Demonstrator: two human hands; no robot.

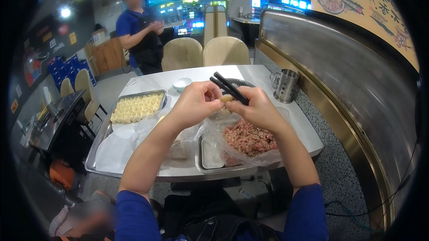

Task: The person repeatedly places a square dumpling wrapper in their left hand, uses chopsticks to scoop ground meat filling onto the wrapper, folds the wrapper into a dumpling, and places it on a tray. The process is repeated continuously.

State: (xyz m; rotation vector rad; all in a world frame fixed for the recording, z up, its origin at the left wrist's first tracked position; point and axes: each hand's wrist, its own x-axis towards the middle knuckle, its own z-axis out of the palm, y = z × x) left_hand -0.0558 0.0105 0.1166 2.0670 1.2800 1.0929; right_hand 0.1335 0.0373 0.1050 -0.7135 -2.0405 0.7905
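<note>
My left hand and my right hand meet above the table, their fingertips pinching a small yellowish dumpling between them. Black chopsticks are also gripped in my right hand and point up to the left. Below my right hand lies ground meat filling in a clear plastic bag, set in a metal tray. To the left, rows of folded dumplings fill the far part of a large metal tray. Behind my left forearm are plastic wrap and a pale stack, partly hidden.
A small white bowl stands near the far edge. A perforated metal cylinder is at the right, beside a glass vessel. Beyond my hands is a dark round tray, partly hidden. Another person stands past the table's far left; someone else is low at left.
</note>
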